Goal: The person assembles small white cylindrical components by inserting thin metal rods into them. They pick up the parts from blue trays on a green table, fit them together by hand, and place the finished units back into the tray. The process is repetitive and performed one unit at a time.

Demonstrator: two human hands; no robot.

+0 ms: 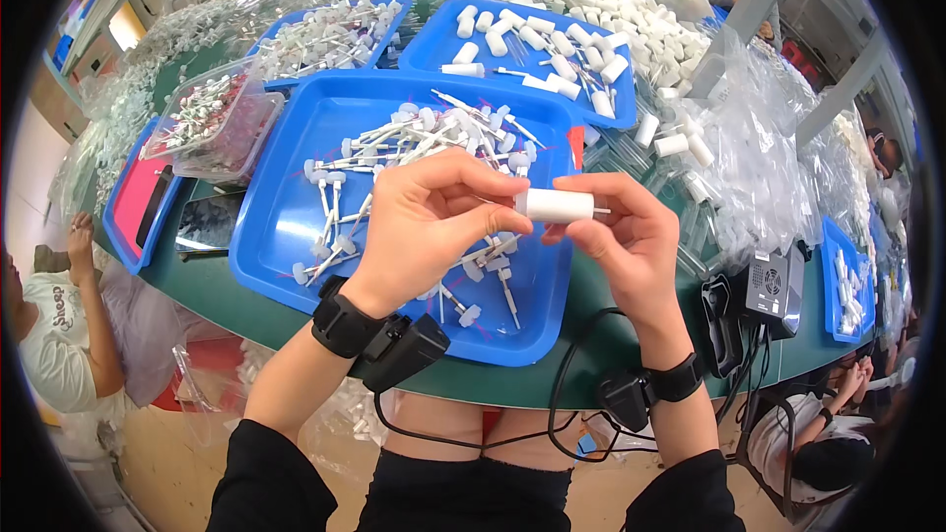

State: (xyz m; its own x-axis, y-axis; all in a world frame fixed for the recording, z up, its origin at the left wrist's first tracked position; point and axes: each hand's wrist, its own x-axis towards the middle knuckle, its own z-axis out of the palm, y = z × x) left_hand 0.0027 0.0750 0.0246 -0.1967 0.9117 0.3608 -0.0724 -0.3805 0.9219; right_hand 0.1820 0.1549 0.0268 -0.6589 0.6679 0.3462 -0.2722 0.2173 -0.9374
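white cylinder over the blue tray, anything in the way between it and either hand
Nothing visible: the left hand is at the left end of the white cylinder, the right hand at its right end.

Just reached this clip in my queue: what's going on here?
A person's left hand grips one end of a white cylinder, and the right hand has its fingers around the other, where a thin stem pokes out. It is above a blue tray of loose stemmed pieces. Beyond that, a second blue tray holds more white cylinders.
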